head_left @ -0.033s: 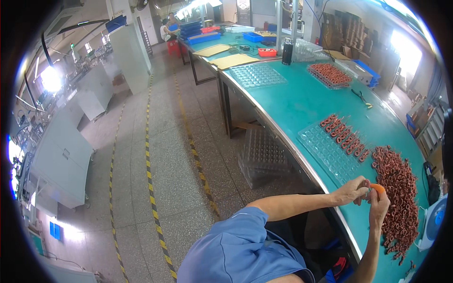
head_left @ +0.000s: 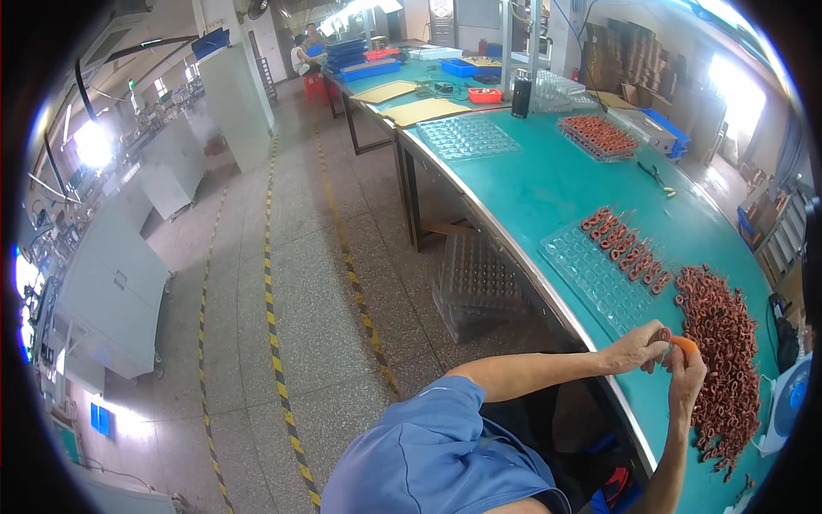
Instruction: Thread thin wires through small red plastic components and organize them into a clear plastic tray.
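Observation:
My left hand (head_left: 638,349) is closed in a pinch on a small copper-brown ring coil (head_left: 665,333), above the table edge. Close against it, my right hand (head_left: 687,377) is closed too, fingers bent toward the same coil. Something bright orange (head_left: 685,344) shows at its fingertips, perhaps a finger cover; what these fingers grip is hidden. Just right of my hands spreads a large pile of copper-brown ring coils (head_left: 719,351). Beyond my left hand lies a clear plastic tray (head_left: 591,278) with round pockets, its far side filled with rows of coils (head_left: 625,246) with thin wire leads.
The green-topped table (head_left: 548,188) runs away from me. On it are a filled coil tray (head_left: 598,137), pliers (head_left: 658,180), an empty clear tray (head_left: 468,137) and a black cylinder (head_left: 521,94). A blue-and-white device (head_left: 788,403) stands right of the pile. Trays (head_left: 478,283) are stacked below the table.

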Motion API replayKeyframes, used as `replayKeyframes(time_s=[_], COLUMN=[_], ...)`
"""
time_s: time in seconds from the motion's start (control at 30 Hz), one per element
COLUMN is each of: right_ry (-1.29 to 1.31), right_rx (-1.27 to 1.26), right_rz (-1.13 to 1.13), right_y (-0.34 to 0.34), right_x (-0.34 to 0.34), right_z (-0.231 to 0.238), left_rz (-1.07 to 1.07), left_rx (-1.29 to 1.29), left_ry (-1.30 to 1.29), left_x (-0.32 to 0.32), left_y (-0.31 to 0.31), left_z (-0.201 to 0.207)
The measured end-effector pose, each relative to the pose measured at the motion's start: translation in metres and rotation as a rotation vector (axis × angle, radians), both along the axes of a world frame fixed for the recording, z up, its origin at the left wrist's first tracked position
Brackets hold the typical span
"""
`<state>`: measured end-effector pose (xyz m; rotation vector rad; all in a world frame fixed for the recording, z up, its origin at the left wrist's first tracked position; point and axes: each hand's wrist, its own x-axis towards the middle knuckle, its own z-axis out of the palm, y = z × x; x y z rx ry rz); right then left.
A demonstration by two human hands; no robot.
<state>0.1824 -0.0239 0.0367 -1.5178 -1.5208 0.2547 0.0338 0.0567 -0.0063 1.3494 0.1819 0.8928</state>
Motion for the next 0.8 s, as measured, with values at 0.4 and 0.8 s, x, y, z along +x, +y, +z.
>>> replayKeyframes(time_s=[0.4, 0.8], right_ry=[0.566, 0.039], right_rx=[-0.094, 0.129], right_rz=[0.137, -0.231], right_y=[-0.019, -0.035], right_x=[-0.01, -0.01], right_z=[-0.016, -0.012], left_rz=[-0.1, 0.234], left_rx=[0.054, 0.542], left_ry=[-0.089, 0.039], left_x=[-0.009, -0.001], left_y=[-0.011, -0.026], left_z=[0.018, 0.017])
